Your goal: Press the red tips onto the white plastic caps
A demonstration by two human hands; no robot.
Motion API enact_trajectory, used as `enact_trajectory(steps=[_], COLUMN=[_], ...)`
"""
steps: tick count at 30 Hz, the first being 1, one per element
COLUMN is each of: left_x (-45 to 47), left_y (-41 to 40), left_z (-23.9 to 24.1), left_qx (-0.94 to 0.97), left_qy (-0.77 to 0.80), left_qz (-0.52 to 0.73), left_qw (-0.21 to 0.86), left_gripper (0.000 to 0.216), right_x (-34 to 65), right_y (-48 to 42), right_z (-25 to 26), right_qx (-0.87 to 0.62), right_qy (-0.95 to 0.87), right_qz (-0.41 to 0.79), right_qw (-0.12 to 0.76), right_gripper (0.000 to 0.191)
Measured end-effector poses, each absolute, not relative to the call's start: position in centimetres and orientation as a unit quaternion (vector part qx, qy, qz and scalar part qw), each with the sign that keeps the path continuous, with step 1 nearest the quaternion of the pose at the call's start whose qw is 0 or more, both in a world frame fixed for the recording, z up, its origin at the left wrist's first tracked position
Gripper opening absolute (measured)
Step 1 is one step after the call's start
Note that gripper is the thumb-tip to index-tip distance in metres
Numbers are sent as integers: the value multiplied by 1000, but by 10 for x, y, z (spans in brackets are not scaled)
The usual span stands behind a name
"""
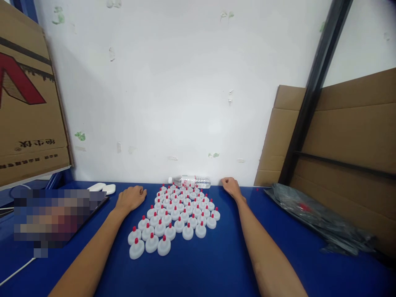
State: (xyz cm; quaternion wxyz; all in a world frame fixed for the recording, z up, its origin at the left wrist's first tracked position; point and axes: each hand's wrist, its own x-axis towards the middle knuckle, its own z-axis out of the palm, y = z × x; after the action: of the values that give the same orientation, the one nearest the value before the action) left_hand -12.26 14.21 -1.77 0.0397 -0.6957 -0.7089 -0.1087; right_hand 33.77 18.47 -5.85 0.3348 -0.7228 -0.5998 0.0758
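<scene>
Many white round plastic caps with red nozzle tips (pixel 175 214) stand upright, closely grouped on the blue table. Behind them, along the wall, a clear plastic bottle (pixel 202 182) with a white cap lies on its side. My left hand (pixel 131 199) rests on the table to the left of the group, fingers curled in, touching none of the caps. On the other side, my right hand (pixel 231 187) lies near the wall, right of the bottle's base and apart from it, with its fingers curled into a loose fist. Neither hand shows anything held, though the palms are hidden.
White earbud-like cases (pixel 108 189) and a blurred-out flat object (pixel 58 218) lie at left, with a white cable (pixel 18 272). Grey plastic bags (pixel 321 222) lie at right. Cardboard (pixel 27 123) hangs at upper left; more cardboard (pixel 349 144) and a dark metal post (pixel 309 99) stand right.
</scene>
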Motion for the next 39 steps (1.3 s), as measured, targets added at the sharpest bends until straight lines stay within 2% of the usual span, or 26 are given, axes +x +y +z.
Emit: enact_trajectory(steps=[13, 32, 39], left_x=[-121, -121, -121], left_y=[140, 140, 140], left_z=[-16, -16, -16], left_qx=[-696, -696, -696], left_qy=[-709, -709, -709], left_qz=[-109, -103, -107], left_qw=[39, 43, 40], left_gripper=[38, 38, 39], right_x=[340, 341, 342], right_y=[183, 187, 187], right_z=[-58, -56, -58], right_qx=[-696, -711, -688], right_qy=[-601, -559, -554], right_qz=[114, 187, 208], right_qw=[377, 383, 419], right_gripper=[32, 30, 29])
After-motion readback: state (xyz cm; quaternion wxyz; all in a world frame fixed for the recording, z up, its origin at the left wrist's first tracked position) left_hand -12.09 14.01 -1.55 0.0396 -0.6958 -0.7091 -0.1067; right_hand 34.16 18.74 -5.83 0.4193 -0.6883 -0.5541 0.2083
